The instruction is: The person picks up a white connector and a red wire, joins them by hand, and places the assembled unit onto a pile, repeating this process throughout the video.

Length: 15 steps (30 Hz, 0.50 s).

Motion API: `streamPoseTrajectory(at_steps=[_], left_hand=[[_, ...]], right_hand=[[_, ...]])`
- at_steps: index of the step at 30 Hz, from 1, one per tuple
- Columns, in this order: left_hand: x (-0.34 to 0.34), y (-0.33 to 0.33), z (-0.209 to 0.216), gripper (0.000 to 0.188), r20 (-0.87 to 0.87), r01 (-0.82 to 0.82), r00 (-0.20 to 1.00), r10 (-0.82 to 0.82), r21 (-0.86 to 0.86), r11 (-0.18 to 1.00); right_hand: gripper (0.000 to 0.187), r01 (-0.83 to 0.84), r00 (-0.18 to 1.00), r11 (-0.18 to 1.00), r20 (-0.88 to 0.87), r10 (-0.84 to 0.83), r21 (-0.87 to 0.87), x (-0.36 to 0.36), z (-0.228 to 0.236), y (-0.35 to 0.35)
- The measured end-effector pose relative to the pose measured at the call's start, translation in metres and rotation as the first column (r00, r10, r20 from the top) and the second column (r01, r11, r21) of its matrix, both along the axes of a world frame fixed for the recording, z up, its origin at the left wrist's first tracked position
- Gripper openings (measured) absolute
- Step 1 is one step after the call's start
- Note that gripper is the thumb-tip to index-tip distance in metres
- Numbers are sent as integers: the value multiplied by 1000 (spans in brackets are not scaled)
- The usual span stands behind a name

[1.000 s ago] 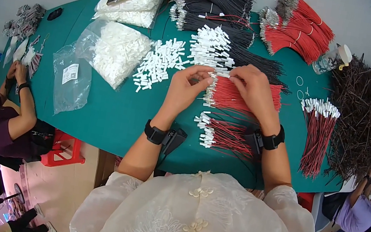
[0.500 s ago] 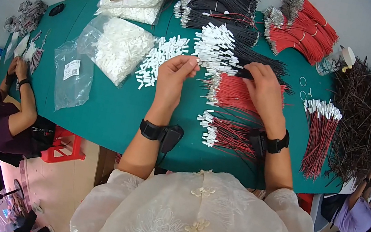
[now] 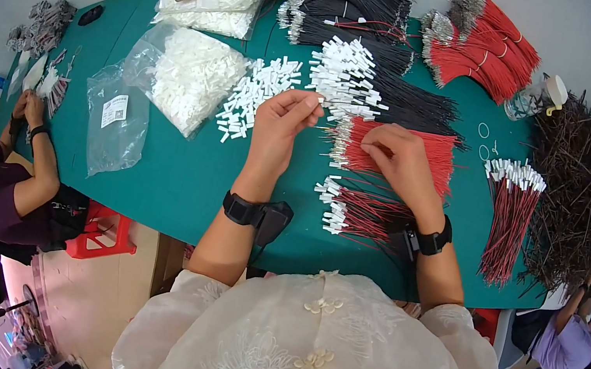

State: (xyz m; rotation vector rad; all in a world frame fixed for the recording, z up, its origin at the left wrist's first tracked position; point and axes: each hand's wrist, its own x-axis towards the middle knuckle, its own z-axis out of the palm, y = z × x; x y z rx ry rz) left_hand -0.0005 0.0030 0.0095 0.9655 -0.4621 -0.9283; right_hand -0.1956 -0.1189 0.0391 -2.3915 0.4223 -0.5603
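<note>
My left hand [image 3: 284,121] pinches a small white plastic connector [image 3: 321,100] between thumb and forefinger. Close to its right lies a heap of black wires with white connectors [image 3: 346,75] on their ends. My right hand [image 3: 397,157] hovers over a row of red wires [image 3: 434,161] with metal tips, thumb and fingers drawn together; what they hold, if anything, is too small to make out. Below it lies a pile of red and black wires joined in white connectors [image 3: 365,214], partly behind my right wrist. Loose white connectors [image 3: 257,91] are scattered left of my left hand.
An opened bag of white connectors [image 3: 191,79] and a flat clear bag [image 3: 112,124] lie left. Behind are black wire bundles [image 3: 343,3] and red wire bundles [image 3: 485,48]. Right are a finished-looking wire bunch [image 3: 506,222] and dark tangled pile [image 3: 587,188]. Another person [image 3: 11,182] works at left.
My right hand has moved left and nearer to me, from beside the black wires to over the red ones. My left hand has shifted slightly right, still pinching.
</note>
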Motion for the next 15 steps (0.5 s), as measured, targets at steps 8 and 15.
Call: streamPoseTrajectory(at_steps=[8, 15], left_hand=[[-3, -1, 3, 17, 55, 17, 998, -19, 36, 999], [-10, 0, 5, 17, 142, 127, 981, -131, 39, 991]], right_hand=[[10, 87, 983, 973, 137, -118, 212, -5, 29, 11], [8, 187, 951, 962, 209, -228, 200, 7, 51, 25]])
